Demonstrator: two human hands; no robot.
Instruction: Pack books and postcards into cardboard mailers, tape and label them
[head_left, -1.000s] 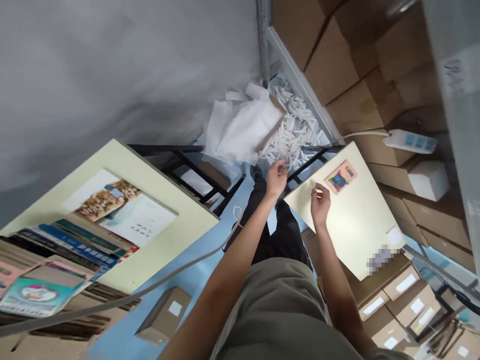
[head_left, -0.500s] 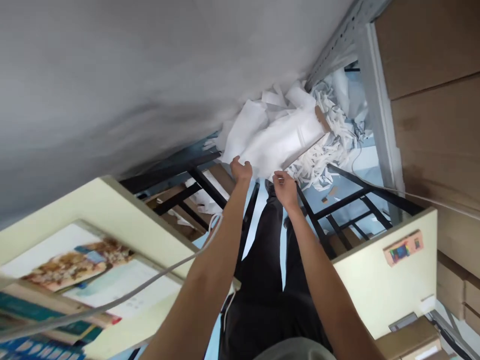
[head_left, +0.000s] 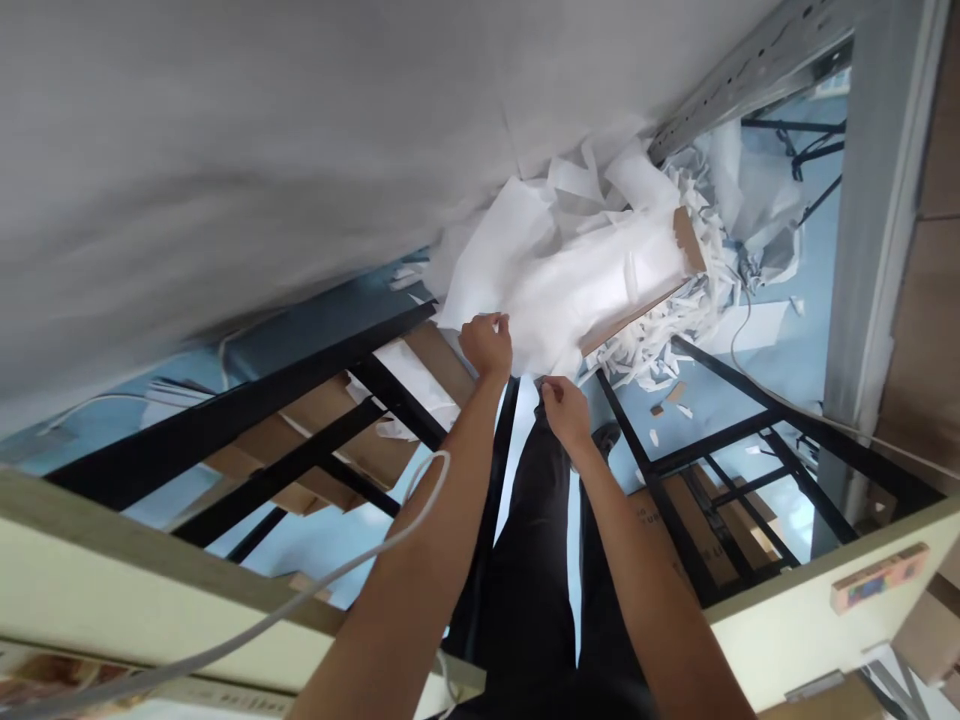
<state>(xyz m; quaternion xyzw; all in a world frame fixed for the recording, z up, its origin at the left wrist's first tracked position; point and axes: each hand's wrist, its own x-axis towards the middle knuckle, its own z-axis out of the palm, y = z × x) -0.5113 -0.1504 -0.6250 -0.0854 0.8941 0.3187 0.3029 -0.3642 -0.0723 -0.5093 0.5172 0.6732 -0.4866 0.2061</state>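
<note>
Sheets of white paper (head_left: 570, 270) heaped on floor against grey wall (head_left: 262, 130), atop cardboard box (head_left: 686, 240). Left hand (head_left: 487, 343) pinching near edge of one sheet; right hand (head_left: 564, 408) curled just beside, grip unclear. Probably light, limp, tearable; best taken by edges

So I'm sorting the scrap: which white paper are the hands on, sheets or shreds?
The sheets: both the left hand and right hand touch their near edge; the shreds lie beyond.

Single head-worn view, pitched steeply down and forward along the person's own arms and legs. It sits close to the floor (head_left: 795, 360), between two tabletop (head_left: 787, 620) edges, facing the wall (head_left: 262, 150).
</note>
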